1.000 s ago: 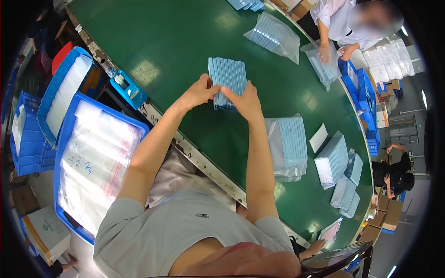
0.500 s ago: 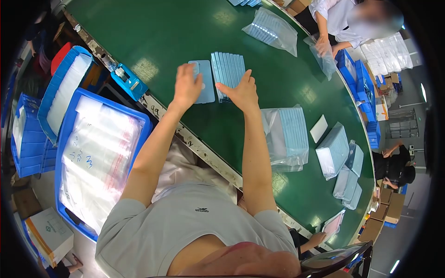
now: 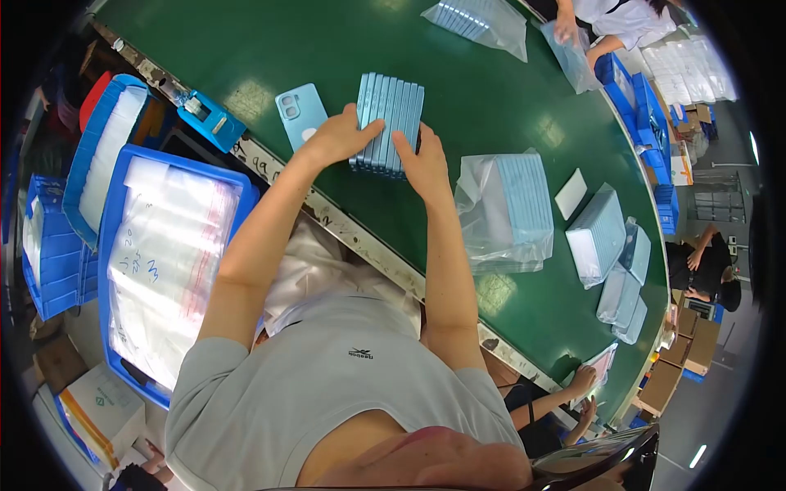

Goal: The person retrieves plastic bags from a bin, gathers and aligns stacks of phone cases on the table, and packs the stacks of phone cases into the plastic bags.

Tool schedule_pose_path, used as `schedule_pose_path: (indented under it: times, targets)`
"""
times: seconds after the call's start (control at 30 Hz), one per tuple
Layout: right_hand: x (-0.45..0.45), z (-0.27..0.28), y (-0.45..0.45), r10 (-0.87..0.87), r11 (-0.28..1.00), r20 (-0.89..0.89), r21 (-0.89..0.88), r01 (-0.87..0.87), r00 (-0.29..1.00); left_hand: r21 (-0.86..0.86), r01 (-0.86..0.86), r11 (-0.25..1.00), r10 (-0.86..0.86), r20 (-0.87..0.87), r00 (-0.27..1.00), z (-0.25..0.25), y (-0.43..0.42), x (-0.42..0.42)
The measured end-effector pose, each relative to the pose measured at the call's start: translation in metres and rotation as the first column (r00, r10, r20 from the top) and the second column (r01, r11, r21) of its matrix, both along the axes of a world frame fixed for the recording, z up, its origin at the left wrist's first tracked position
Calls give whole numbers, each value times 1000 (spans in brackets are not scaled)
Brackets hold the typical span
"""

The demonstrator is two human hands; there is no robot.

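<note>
A row of light blue phones [image 3: 391, 110], packed side by side on edge, is on the green table in front of me. My left hand [image 3: 340, 137] grips the row's left side, its thumb and fingertips against the edges. From the right, my right hand [image 3: 424, 164] closes on the row's lower right side with thumb and fingers; some fingertips are hidden. Left of the row, a single light blue phone [image 3: 301, 110] lies flat with its camera lenses up. A white round mark shows on its lower part, close to my left wrist.
A clear bag of blue phones [image 3: 516, 209] lies to the right, with a white block [image 3: 571, 194] and more wrapped stacks [image 3: 595, 237] beyond. A blue tape dispenser [image 3: 211, 120] sits at the table edge, above a blue bin [image 3: 246, 192] of plastic bags. Co-workers' hands [image 3: 565, 29] handle a bag opposite.
My left hand has left the single phone and moved onto the row. That phone now lies farther left and tilted. Both hands have closed in on the row.
</note>
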State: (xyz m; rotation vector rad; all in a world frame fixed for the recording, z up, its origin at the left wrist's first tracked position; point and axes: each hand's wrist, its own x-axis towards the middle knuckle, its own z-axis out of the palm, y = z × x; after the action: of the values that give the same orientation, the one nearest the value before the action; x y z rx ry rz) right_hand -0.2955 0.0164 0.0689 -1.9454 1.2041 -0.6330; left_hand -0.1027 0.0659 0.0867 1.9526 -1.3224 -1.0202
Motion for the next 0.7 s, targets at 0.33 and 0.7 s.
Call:
schedule_pose_path:
  times: [0.33, 0.7]
  targets:
    - [-4, -9, 0, -60, 998, -11, -20, 60, 998, -92, -150, 984, 114, -312, 943, -22, -2, -18]
    - [-17, -4, -1, -38, 991, 17, -129, 40, 999, -267, 76, 961, -173, -363, 916, -30, -7, -22]
